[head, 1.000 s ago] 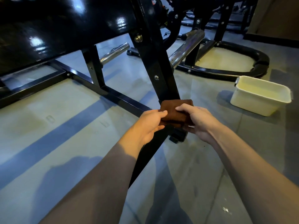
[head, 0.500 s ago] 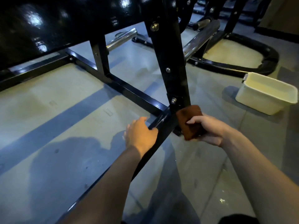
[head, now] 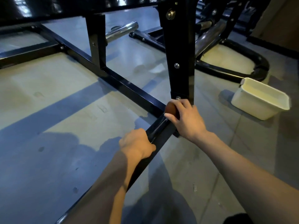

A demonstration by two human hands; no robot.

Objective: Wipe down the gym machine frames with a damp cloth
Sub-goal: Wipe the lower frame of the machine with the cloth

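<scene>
The floor (head: 53,97) is pale, smooth and glossy, crossed by a darker grey-blue band (head: 68,107) that runs diagonally from lower left toward the middle. Small scuffs and spots mark it at lower left. On it stands the black machine frame (head: 129,89), its base rails lying flat and an upright post rising from them. Behind, a second curved black base (head: 252,55) rests on the floor. At right, well apart from the rails, sits a cream tub (head: 252,109).

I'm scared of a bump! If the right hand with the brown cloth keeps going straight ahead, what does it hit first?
Probably the black upright post. The right hand presses the brown cloth onto the floor bar just below the post's foot, though depth is hard to judge.
</scene>
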